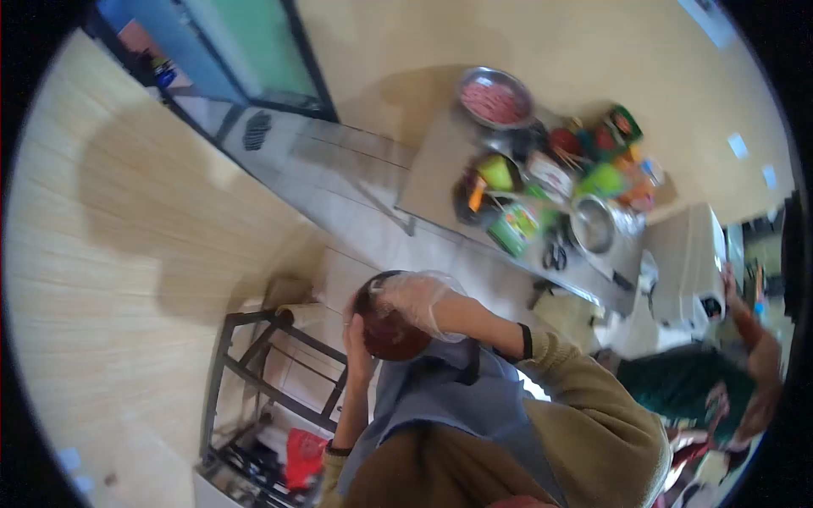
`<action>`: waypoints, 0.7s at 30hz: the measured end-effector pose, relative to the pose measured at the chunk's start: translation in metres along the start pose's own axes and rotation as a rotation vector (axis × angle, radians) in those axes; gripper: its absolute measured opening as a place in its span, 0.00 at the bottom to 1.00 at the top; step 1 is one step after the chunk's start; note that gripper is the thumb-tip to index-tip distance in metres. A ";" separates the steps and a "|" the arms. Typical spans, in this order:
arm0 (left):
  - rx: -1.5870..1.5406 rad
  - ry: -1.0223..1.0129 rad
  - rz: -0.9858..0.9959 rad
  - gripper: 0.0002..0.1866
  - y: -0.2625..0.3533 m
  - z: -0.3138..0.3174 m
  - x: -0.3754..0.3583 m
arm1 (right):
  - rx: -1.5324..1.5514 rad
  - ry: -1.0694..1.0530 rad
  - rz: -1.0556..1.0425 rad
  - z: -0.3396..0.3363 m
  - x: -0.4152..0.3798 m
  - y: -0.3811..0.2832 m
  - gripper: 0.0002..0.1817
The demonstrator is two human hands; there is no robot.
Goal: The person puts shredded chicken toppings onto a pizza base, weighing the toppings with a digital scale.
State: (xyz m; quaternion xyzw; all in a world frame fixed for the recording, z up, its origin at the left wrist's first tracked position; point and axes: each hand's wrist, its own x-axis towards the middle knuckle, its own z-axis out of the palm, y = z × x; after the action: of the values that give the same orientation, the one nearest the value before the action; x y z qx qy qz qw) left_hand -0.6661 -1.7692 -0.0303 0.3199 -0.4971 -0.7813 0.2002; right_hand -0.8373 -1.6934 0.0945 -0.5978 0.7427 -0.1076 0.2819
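Observation:
A dark red bowl [391, 332] is held close in front of the grey-blue apron. My left hand [359, 343] is bare and grips the bowl's left side. My right hand [406, 300], in a clear plastic glove, reaches over the bowl's upper part. Its fingers are blurred under the glove, and whether they hold anything is hidden. Something dark shows inside the bowl near the gloved fingers, too blurred to make out.
Ahead right, a table [436, 190] bears a metal bowl of pink meat [494, 102], a metal pot [593, 224], scissors [555, 256], a knife [622, 280] and packets. A metal rack [279, 394] stands left. Another person [694, 381] is at the right.

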 end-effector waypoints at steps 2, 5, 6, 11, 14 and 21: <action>-0.018 0.022 0.076 0.29 0.014 0.007 0.032 | -0.087 0.026 -0.062 -0.013 0.036 0.010 0.15; 0.014 0.092 0.086 0.29 0.038 0.008 0.080 | -0.179 0.019 -0.130 -0.023 0.086 0.023 0.20; 0.032 0.129 0.068 0.28 0.049 0.008 0.099 | -0.208 0.018 -0.145 -0.028 0.104 0.028 0.21; 0.044 0.059 0.031 0.26 0.101 -0.001 0.202 | -0.177 0.036 -0.144 -0.050 0.199 0.072 0.28; 0.101 -0.034 0.020 0.25 0.137 -0.013 0.263 | -0.075 0.013 -0.087 -0.089 0.248 0.081 0.29; 0.020 -0.103 -0.015 0.24 0.198 -0.035 0.389 | 0.065 0.407 0.009 -0.147 0.332 0.097 0.29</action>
State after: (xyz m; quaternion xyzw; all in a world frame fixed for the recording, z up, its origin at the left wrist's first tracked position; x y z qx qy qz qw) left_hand -0.9209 -2.1222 0.0215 0.2849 -0.5121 -0.7933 0.1653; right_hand -1.0396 -2.0090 0.0702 -0.5512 0.7831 -0.2486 0.1457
